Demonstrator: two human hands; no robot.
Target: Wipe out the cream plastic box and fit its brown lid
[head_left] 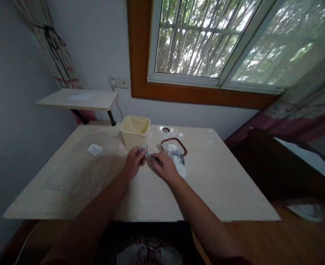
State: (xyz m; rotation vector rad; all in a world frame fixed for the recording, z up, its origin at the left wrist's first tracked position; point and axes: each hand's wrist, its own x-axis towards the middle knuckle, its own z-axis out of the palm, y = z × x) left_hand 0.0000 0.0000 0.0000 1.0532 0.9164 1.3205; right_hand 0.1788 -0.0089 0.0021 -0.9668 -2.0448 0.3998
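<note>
Over the middle of the table, my left hand [135,162] is closed, pinching a small shiny grey-blue thing [147,155] at its fingertips. My right hand [164,166] is closed too, just to the right, with its fingers at a dark, slender part of what seems to be the same thing. Blur and small size hide its kind. Right behind my right hand lies a crumpled clear plastic bag [180,168] with white and dark contents. A brown rounded loop [185,149], perhaps a handle, curves around the bag's far end.
A cream plastic bin [135,141] stands just beyond my hands. To the left, a small white packet [95,149] lies on a clear sheet over the pale table [220,191]. A raised shelf [79,99] stands at the back left, and a window [201,44] is behind.
</note>
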